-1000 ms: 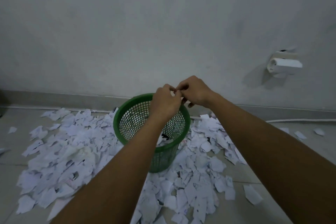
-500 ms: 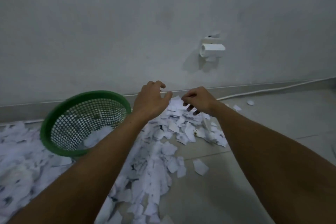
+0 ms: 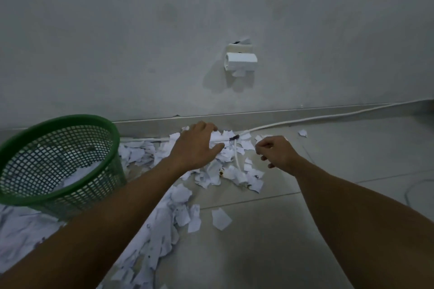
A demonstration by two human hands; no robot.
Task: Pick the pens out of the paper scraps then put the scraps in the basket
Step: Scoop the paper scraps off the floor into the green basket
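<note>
White paper scraps (image 3: 231, 175) lie heaped on the tiled floor by the wall, with more trailing toward me. The green mesh basket (image 3: 28, 197) stands at the left with some scraps inside. My left hand (image 3: 196, 145) hovers over the far heap, fingers spread and relaxed, holding nothing I can see. My right hand (image 3: 276, 151) is just right of the heap with loosely curled fingers, and nothing shows in it. A dark-tipped white stick, perhaps a pen (image 3: 234, 138), lies among the scraps between my hands.
A white cable (image 3: 305, 120) runs along the skirting to the right. A white fitting (image 3: 239, 61) sticks out of the wall above the heap. Single scraps (image 3: 220, 218) lie apart on the tiles. A further scrap pile (image 3: 21, 230) lies in front of the basket.
My hands left the basket rim and moved right to the scrap heap by the wall. They separated, and the left hand's fingers spread. My view swung right, so the basket now sits at the left.
</note>
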